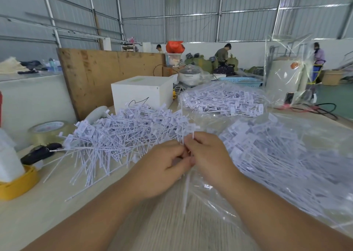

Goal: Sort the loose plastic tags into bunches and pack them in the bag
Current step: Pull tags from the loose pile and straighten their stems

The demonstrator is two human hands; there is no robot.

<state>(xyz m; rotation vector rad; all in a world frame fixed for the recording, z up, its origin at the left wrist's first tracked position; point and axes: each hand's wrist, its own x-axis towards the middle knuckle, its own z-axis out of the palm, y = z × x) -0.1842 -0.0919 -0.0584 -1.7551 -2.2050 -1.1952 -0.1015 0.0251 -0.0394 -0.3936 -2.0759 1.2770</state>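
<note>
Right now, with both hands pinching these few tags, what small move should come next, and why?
Probably reach the left hand back to the loose pile for more tags. Both it and the right hand pinch only a thin bunch, its tails hanging toward the table, while the bag on the right holds far fuller lots.

Two bare forearms come up from the bottom corners of the frame, with no sleeves, watch or bracelet on either one as far as the picture reaches. The left hand (162, 167) and the right hand (208, 156), at centre frame, wear no gloves or rings. The fingernails look short and plain.
</note>
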